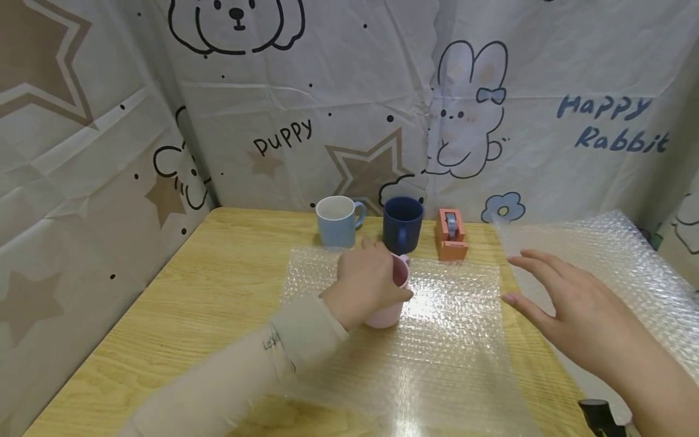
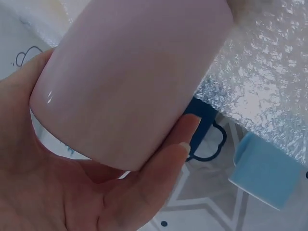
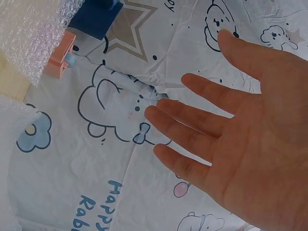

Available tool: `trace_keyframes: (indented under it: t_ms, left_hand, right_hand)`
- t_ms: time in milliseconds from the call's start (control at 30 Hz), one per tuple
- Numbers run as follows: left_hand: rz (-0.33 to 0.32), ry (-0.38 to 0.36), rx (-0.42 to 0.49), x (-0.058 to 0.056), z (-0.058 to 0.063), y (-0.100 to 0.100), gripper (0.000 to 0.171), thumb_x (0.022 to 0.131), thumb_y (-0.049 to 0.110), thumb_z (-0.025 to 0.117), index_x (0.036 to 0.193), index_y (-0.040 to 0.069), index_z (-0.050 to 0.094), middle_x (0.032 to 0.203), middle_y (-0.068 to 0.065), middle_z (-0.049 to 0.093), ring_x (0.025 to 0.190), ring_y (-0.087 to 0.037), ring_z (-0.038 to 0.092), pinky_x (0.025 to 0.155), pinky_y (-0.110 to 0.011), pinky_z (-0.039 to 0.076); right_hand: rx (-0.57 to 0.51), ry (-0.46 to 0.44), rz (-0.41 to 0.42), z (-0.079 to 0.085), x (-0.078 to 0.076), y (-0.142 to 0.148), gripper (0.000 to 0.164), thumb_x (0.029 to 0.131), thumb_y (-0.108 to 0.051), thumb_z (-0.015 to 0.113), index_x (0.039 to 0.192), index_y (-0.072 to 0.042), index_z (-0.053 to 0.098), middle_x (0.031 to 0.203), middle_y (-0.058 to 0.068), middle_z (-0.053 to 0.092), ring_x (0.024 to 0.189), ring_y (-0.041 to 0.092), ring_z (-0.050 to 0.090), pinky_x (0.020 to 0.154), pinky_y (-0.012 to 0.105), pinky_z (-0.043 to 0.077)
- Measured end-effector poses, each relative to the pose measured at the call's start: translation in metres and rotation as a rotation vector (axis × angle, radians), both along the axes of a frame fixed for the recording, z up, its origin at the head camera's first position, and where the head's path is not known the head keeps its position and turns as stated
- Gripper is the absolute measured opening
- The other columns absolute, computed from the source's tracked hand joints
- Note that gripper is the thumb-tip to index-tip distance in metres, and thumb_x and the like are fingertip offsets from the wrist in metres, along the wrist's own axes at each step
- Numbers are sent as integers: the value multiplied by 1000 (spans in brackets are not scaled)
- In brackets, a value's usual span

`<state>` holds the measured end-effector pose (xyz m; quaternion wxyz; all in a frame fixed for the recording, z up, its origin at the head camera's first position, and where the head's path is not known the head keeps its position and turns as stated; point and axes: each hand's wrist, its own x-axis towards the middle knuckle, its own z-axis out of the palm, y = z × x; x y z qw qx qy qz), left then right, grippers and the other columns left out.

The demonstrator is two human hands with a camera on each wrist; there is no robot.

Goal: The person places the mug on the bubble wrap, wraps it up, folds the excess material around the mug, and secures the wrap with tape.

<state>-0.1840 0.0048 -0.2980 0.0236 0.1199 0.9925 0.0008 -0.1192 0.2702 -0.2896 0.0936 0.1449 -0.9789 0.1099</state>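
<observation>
A pink mug [image 1: 390, 297] stands on the bubble wrap sheet [image 1: 437, 340] at the middle of the desk [image 1: 207, 291], your left hand [image 1: 366, 285] wrapped around its side. Your right hand [image 1: 568, 303] hovers spread and empty over the sheet's right edge. Placing looks underway; next, you'd need that edge pinched and lifted toward the mug.

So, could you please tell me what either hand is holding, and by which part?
The left hand grips the pink mug around its body; the right hand is open, holding nothing.
</observation>
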Motion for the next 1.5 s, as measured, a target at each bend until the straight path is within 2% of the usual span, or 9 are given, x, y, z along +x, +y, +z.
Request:
trace_keyframes:
  t_ms: [200, 367, 567, 700, 833, 1000, 1133, 1267, 1500]
  left_hand:
    - [17, 21, -81, 4, -9, 12, 87, 77, 73, 66, 119, -3, 58, 98, -12, 54, 67, -19, 57, 52, -30, 51]
    - [36, 27, -129, 9, -15, 18, 91, 78, 76, 61, 123, -3, 56, 100, -13, 53, 59, -18, 56, 44, -29, 49]
    - [36, 56, -154, 11, -17, 19, 96, 77, 82, 54, 122, -2, 56, 97, -11, 51, 58, -19, 56, 44, -29, 48]
    - [-3, 67, -182, 10, -16, 17, 103, 75, 89, 47, 124, -1, 56, 101, -12, 54, 69, -22, 60, 49, -33, 51]
    - [-61, 19, -99, 10, -8, 10, 103, 77, 87, 47, 135, 2, 50, 118, -14, 57, 94, -26, 62, 69, -37, 55]
    - [-142, 7, 88, 12, 3, -14, 84, 87, 69, 57, 147, 11, 44, 139, -10, 52, 119, -27, 56, 91, -46, 52]
    - [-174, 95, 184, 16, 8, -44, 71, 91, 64, 58, 142, 15, 52, 138, -4, 56, 122, -24, 56, 93, -47, 51]
    - [-151, 179, 266, 21, 11, -74, 64, 92, 61, 58, 138, 17, 57, 135, -1, 60, 121, -23, 58, 92, -47, 51]
    - [-110, 216, 399, 24, 7, -111, 53, 94, 53, 60, 136, 20, 60, 139, -3, 58, 126, -26, 55, 95, -51, 50]
  right_hand:
    - [-1, -24, -6, 0, -1, 0, 68, 96, -52, 59, 143, -5, 47, 145, 27, 43, 124, 53, 44, 96, 71, 36]
    - [6, -45, -8, 0, -2, -3, 70, 95, -56, 57, 143, -5, 47, 146, 27, 42, 125, 53, 42, 98, 71, 35]
    - [9, -35, 6, 1, -1, -3, 66, 95, -50, 61, 142, -4, 48, 145, 28, 42, 123, 54, 44, 96, 71, 37]
    - [6, -36, 4, 1, -1, -2, 65, 95, -48, 63, 141, -5, 49, 144, 28, 43, 123, 54, 44, 95, 71, 37]
    - [12, -37, -2, 1, -1, -2, 63, 96, -49, 60, 140, -6, 50, 145, 26, 43, 124, 53, 44, 97, 71, 36]
    - [-1, -5, 11, 0, 0, -2, 57, 96, -45, 62, 137, -6, 54, 142, 24, 48, 124, 50, 46, 98, 69, 37]
    - [-6, 21, 8, 0, 1, -5, 51, 96, -39, 64, 135, -6, 56, 138, 23, 52, 122, 49, 49, 97, 68, 38]
    - [31, 15, -8, 2, 1, -8, 50, 96, -38, 64, 133, -6, 57, 134, 23, 56, 119, 48, 52, 95, 67, 41]
    - [168, 15, 45, 10, -6, -12, 49, 92, -36, 71, 126, -3, 62, 123, 24, 64, 107, 46, 61, 89, 63, 47]
